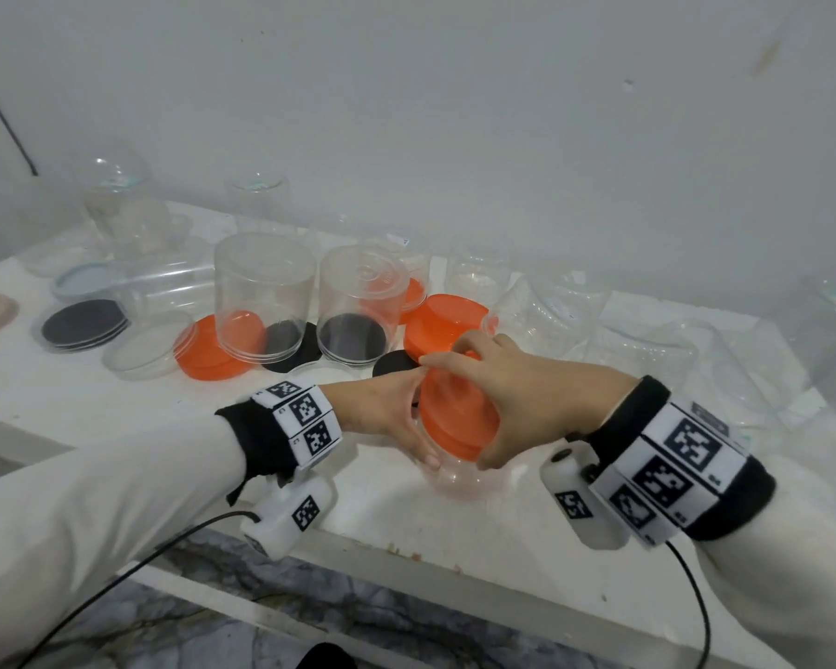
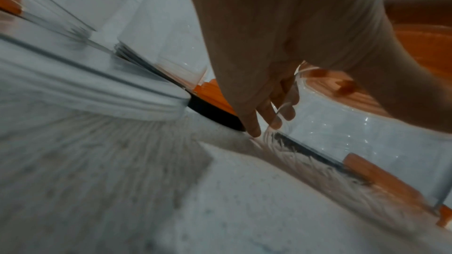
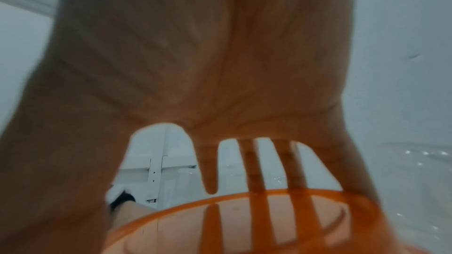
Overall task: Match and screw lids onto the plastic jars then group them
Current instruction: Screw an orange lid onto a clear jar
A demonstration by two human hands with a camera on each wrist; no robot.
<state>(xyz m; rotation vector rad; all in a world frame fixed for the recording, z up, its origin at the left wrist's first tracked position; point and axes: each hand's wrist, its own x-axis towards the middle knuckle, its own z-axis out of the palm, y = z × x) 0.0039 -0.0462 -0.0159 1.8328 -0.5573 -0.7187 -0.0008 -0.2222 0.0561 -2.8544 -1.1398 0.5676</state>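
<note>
A clear plastic jar stands near the table's front edge with an orange lid on its mouth. My right hand arches over the lid, fingers and thumb curled round its rim; the right wrist view shows the same orange lid under my spread fingers. My left hand wraps the jar's left side, thumb near the lid and fingers down its wall. In the left wrist view the left hand curls round the clear jar. Whether the lid is threaded on cannot be told.
Behind stand two tall clear jars, loose orange lids, black lids, a clear lid and more clear jars along the wall. The table edge runs just below my wrists.
</note>
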